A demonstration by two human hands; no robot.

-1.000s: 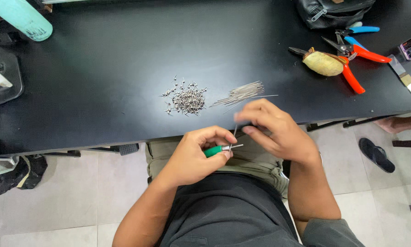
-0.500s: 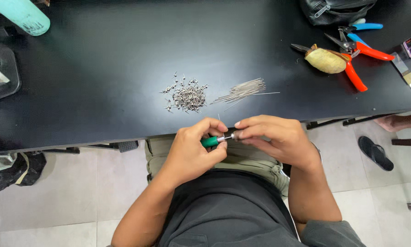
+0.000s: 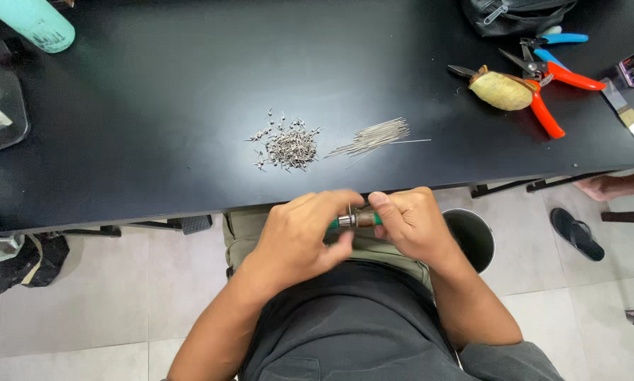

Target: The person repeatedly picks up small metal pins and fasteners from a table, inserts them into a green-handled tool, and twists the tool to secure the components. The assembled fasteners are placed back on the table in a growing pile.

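Nearest us, our left hand (image 3: 296,236) and right hand (image 3: 412,226) both pinch a small green-handled tool (image 3: 356,220) just below the bench (image 3: 154,127) edge. Beyond lie bent pins (image 3: 285,144) beside straight needles (image 3: 373,137); pliers (image 3: 543,77) farther right.

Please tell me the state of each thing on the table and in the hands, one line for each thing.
left hand: closed on the small green-handled tool
right hand: closed on the tool's other end
small green-handled tool: held in both hands, below the table edge
pile of small metal pieces: loose, scattered
bundle of thin wires: lying flat, fanned out
red-handled pliers: lying, untouched
blue-handled pliers: lying, untouched
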